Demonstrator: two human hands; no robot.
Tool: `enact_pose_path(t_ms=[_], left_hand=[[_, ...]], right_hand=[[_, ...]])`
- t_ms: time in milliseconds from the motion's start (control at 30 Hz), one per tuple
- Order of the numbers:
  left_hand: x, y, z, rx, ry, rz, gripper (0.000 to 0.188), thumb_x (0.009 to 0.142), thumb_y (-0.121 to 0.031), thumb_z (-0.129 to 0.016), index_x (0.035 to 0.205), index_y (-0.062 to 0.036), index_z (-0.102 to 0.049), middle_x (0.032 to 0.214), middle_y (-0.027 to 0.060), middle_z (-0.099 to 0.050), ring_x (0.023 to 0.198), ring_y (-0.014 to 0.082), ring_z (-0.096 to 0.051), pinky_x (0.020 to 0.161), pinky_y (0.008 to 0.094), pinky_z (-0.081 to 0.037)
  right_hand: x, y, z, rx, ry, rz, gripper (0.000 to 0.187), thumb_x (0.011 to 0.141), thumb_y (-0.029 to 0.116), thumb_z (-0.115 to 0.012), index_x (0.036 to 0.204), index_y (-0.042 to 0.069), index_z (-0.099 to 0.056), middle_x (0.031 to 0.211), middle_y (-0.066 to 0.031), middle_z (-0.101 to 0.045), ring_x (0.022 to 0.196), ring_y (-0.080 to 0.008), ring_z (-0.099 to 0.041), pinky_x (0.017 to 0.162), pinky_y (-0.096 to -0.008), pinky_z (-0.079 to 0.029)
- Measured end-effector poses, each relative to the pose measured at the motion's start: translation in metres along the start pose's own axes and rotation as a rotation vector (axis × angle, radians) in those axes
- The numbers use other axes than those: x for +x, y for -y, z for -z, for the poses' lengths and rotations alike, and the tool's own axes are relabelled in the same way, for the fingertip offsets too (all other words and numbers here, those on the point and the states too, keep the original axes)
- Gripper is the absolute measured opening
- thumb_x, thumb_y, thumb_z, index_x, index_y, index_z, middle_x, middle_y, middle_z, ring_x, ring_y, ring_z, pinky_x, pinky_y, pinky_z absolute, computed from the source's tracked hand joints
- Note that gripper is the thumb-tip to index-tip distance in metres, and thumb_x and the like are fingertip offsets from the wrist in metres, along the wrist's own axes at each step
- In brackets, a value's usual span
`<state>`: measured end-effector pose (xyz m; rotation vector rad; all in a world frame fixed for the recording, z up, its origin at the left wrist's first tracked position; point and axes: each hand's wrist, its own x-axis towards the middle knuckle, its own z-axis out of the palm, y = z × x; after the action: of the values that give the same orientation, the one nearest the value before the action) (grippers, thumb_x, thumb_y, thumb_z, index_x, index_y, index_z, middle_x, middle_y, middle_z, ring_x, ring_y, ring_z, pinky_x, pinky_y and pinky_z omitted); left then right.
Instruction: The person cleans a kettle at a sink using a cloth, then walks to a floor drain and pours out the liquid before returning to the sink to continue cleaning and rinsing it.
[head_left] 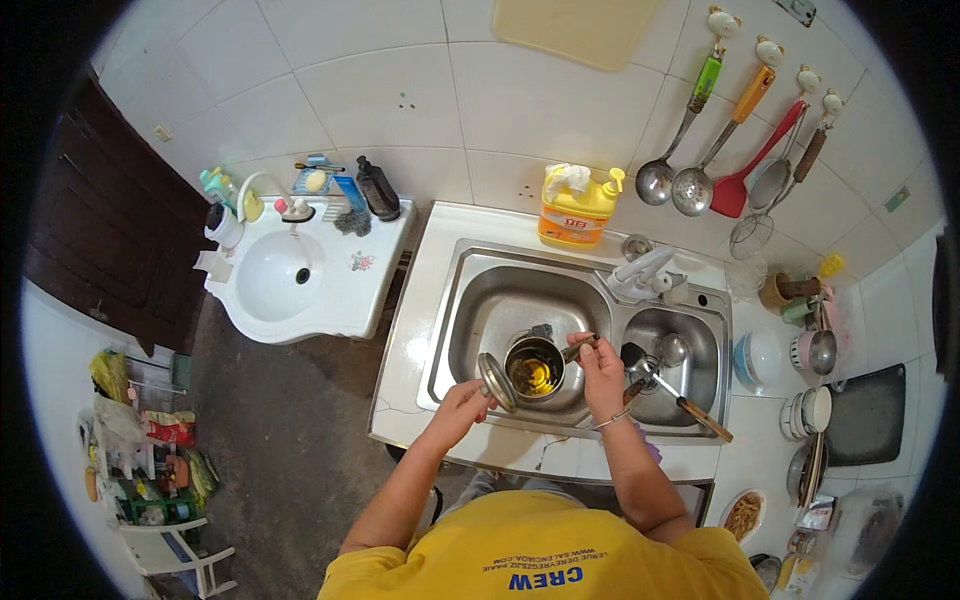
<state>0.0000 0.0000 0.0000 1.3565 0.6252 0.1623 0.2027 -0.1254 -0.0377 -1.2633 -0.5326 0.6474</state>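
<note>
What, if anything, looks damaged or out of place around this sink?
The white countertop looks damaged: a thin, dark, crack-like line runs near its front-left corner. The pot in the right hand looks odd too, with dark patches inside that could be residue.

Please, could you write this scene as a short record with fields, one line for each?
Left hand: holds a tilted round lid
Right hand: grips the handle of the pot
Pot: uncovered, in or just above the left basin
Right basin: utensils, one wooden handle over the edge
Counter back: yellow pump bottle
Wall: ladle and red spatula hanging
</note>
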Motion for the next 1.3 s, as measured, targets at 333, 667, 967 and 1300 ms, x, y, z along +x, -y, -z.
enact_pose_path(t_ms=[333,667,967,1300], left_hand=[[0.007,-0.003,-0.008,0.084,0.062,0.042,0.038,0.084,-0.038,-0.051,0.085,-0.0015,-0.059,0.065,-0.0029,-0.046,0.060,0.0058,-0.040,0.053,0.0217,-0.033],[0.025,-0.005,-0.025,0.165,0.110,0.014,0.035,0.083,-0.033,-0.055,0.087,0.0012,-0.059,0.067,-0.0007,-0.051,0.064,0.0062,-0.042,0.058,0.0219,-0.036],[0.034,-0.005,-0.018,0.263,0.159,0.102,0.032,0.083,-0.034,-0.055,0.087,-0.0019,-0.057,0.071,-0.0014,-0.050,0.067,0.0063,-0.043,0.059,0.0223,-0.036],[0.038,0.013,-0.031,0.110,0.317,0.206,0.041,0.084,-0.043,-0.049,0.085,-0.0029,-0.057,0.066,-0.0031,-0.046,0.061,0.0075,-0.041,0.055,0.0217,-0.035]], right_hand=[[-0.017,0.002,0.002,-0.064,-0.075,0.053,0.022,0.090,0.013,-0.044,0.105,0.000,-0.051,0.101,-0.0057,-0.057,0.093,-0.0109,-0.053,0.081,-0.0228,-0.041],[-0.024,-0.016,0.025,0.110,-0.197,-0.033,0.020,0.090,0.012,-0.041,0.105,0.001,-0.050,0.102,-0.0071,-0.056,0.095,-0.0140,-0.053,0.083,-0.0273,-0.042],[-0.019,-0.017,0.023,0.142,-0.174,0.010,0.022,0.090,0.013,-0.042,0.106,0.002,-0.050,0.109,-0.0075,-0.054,0.098,-0.0124,-0.050,0.085,-0.0254,-0.038],[-0.010,-0.015,0.027,-0.061,-0.135,0.037,0.023,0.090,0.013,-0.043,0.108,0.001,-0.051,0.108,-0.0057,-0.055,0.099,-0.0111,-0.049,0.087,-0.0244,-0.036]])
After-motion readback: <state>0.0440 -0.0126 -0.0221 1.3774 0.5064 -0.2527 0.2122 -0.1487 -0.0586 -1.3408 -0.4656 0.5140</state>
